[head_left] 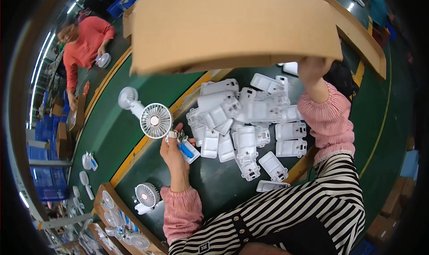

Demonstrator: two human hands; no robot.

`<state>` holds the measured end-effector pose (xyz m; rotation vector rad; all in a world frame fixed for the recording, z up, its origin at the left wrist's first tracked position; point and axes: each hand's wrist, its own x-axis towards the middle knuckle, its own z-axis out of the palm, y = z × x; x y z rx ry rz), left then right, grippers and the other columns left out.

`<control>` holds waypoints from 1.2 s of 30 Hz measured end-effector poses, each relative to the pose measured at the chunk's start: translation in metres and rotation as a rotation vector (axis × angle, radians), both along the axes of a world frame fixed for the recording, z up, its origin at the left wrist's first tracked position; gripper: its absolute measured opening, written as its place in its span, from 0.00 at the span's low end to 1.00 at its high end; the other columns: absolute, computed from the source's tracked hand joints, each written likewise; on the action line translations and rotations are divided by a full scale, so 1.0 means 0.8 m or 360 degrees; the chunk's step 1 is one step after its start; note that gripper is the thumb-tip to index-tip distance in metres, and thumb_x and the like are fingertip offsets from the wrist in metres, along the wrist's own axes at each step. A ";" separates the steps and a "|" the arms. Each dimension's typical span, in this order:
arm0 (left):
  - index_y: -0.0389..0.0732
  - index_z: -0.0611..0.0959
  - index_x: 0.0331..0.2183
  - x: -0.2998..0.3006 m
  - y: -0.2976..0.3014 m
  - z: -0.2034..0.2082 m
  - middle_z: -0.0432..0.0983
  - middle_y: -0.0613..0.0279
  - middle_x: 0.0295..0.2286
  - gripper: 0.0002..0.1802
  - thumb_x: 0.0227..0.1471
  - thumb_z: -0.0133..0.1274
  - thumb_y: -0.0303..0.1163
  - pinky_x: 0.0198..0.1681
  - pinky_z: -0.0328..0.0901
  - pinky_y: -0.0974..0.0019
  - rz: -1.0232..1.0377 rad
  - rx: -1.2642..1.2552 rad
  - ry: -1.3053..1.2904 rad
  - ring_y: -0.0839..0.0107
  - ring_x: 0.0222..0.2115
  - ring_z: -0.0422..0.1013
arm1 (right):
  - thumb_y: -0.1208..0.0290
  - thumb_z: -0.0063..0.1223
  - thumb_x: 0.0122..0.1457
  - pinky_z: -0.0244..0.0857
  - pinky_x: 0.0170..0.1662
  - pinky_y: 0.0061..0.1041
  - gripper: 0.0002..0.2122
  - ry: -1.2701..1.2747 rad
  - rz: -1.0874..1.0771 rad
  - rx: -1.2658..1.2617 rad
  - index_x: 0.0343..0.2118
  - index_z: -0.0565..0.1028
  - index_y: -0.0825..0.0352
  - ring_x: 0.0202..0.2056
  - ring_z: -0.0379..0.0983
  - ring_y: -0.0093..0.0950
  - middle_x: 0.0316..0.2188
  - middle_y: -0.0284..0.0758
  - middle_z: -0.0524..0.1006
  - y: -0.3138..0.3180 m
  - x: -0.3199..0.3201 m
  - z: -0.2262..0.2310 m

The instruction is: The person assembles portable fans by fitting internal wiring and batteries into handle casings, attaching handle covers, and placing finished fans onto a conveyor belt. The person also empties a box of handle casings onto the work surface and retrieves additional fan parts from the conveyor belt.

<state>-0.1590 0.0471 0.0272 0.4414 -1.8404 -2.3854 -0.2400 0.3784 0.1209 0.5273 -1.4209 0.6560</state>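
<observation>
My left hand [173, 154] is closed around a small white handheld fan [156, 121], with its round grille tilted up. Beside my fingers the fan's handle lies open, and a blue battery [187, 150] and some wires show in it. At the upper right my right hand [313, 69] grips the lower edge of a large cardboard box [237, 27], raised over the far side of the table. Its fingers are partly hidden behind the cardboard. Between my hands, many white plastic casings [246, 109] lie in a loose heap on the dark green tabletop.
Another fan [147, 195] lies near my left forearm. A cardboard tray [105, 194] of fans stands at the lower left. On the green conveyor belt [111, 139] rest more fans, one [128, 97] just beyond mine. Across it sits a person [85, 45] in red, holding a fan part.
</observation>
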 end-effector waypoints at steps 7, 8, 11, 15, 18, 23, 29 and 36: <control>0.33 0.70 0.36 0.072 -0.032 -0.002 0.73 0.47 0.32 0.13 0.52 0.42 0.32 0.20 0.68 0.68 -0.0086 0.0226 -0.0052 0.66 0.19 0.72 | 0.66 0.40 0.56 0.64 0.39 0.25 0.13 -0.1507 0.1079 -0.1563 0.40 0.67 0.68 0.36 0.69 0.26 0.35 0.34 0.71 -0.052 0.007 0.032; 0.34 0.71 0.35 0.084 -0.038 -0.005 0.73 0.48 0.31 0.12 0.51 0.43 0.32 0.20 0.68 0.68 -0.0119 0.0220 -0.0110 0.66 0.19 0.72 | 0.64 0.39 0.56 0.65 0.39 0.24 0.14 -0.1685 0.1175 -0.1598 0.40 0.67 0.68 0.35 0.70 0.25 0.36 0.33 0.71 -0.068 0.010 0.035; 0.33 0.70 0.35 0.128 -0.055 -0.002 0.73 0.50 0.29 0.12 0.51 0.44 0.32 0.20 0.68 0.69 -0.0129 0.0270 -0.0291 0.67 0.19 0.72 | 0.60 0.46 0.50 0.64 0.40 0.26 0.18 -0.2428 0.1316 -0.1405 0.41 0.66 0.67 0.37 0.69 0.27 0.36 0.35 0.71 -0.141 0.026 0.041; 0.32 0.69 0.36 0.170 -0.064 -0.017 0.74 0.51 0.28 0.13 0.52 0.43 0.33 0.21 0.69 0.69 -0.0186 0.0377 -0.0391 0.67 0.19 0.72 | 0.61 0.45 0.49 0.67 0.27 0.37 0.20 -0.3075 0.1519 -0.0876 0.41 0.66 0.72 0.32 0.71 0.34 0.33 0.40 0.71 -0.246 0.021 0.039; 0.32 0.70 0.36 0.179 -0.074 -0.020 0.73 0.51 0.29 0.13 0.52 0.43 0.32 0.23 0.70 0.69 -0.0238 0.0373 -0.0374 0.67 0.20 0.72 | 0.59 0.43 0.51 0.69 0.25 0.32 0.21 -0.3352 0.1657 -0.0487 0.42 0.65 0.71 0.29 0.73 0.35 0.36 0.42 0.71 -0.337 -0.021 0.021; 0.33 0.70 0.36 0.182 -0.079 -0.027 0.74 0.55 0.28 0.11 0.52 0.44 0.30 0.23 0.69 0.72 -0.0231 0.0620 -0.0281 0.72 0.20 0.71 | 0.57 0.46 0.50 0.68 0.31 0.44 0.27 -0.2944 0.2033 -0.0680 0.51 0.56 0.66 0.35 0.69 0.46 0.46 0.47 0.60 -0.509 -0.133 -0.013; 0.33 0.70 0.39 0.190 -0.080 -0.029 0.74 0.56 0.30 0.11 0.53 0.41 0.27 0.25 0.69 0.72 -0.0327 0.0719 -0.0228 0.73 0.23 0.71 | 0.55 0.42 0.54 0.70 0.31 0.37 0.34 -0.2874 0.1864 -0.0973 0.56 0.42 0.69 0.34 0.71 0.51 0.52 0.54 0.55 -0.599 -0.172 0.013; 0.31 0.70 0.37 0.183 -0.078 -0.040 0.74 0.52 0.29 0.10 0.51 0.41 0.24 0.24 0.69 0.69 -0.0369 0.0555 -0.0225 0.70 0.22 0.72 | 0.57 0.45 0.53 0.67 0.29 0.25 0.27 -0.2829 0.1165 0.0076 0.50 0.59 0.73 0.31 0.72 0.31 0.38 0.44 0.70 -0.397 -0.088 0.030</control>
